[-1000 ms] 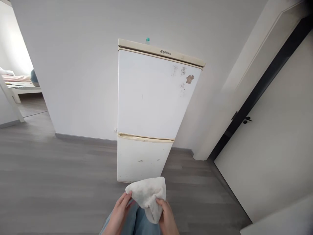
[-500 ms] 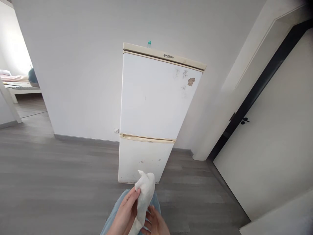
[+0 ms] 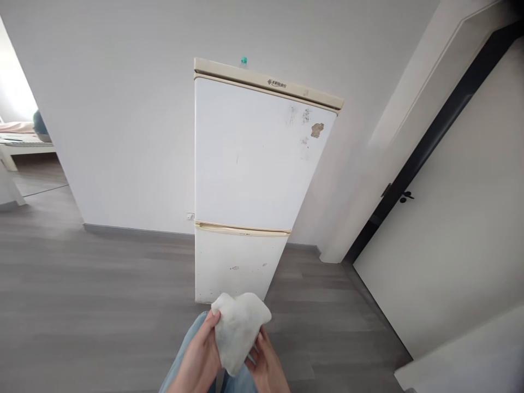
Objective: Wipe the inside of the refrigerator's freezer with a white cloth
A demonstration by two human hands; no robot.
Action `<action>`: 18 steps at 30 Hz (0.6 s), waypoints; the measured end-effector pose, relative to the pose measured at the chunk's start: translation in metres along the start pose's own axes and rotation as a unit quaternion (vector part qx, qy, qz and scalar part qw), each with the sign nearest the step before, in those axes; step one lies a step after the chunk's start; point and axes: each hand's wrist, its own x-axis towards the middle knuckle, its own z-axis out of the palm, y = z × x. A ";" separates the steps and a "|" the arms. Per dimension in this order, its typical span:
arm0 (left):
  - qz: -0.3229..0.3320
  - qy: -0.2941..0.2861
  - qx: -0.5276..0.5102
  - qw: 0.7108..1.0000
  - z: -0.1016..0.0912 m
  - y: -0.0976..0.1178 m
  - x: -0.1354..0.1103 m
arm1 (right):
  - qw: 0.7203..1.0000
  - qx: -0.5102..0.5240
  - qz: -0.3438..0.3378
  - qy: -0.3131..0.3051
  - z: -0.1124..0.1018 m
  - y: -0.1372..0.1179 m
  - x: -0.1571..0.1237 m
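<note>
White cloth [image 3: 238,327], soft and floppy, probably weighs next to nothing, so pinching any edge should work. It's bunched up low in front of the fridge [image 3: 245,164]. The left hand [image 3: 200,357] is closed on its left edge and the right hand [image 3: 266,365] is curled loosely round the lower corner. Plain, slightly fuzzy.

Open air ran from my left hand [image 3: 199,356] and right hand [image 3: 268,367] to the fridge [image 3: 249,164] blocking ahead, bare floor [image 3: 98,305] lay either side, door [image 3: 450,245] stood right.

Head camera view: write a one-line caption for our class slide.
Left hand and right hand hold a white cloth before a stained white fridge.
</note>
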 end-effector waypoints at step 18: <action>0.028 0.005 0.222 0.975 -0.003 0.086 0.021 | 0.982 -0.078 0.030 -0.171 0.056 -0.042 0.022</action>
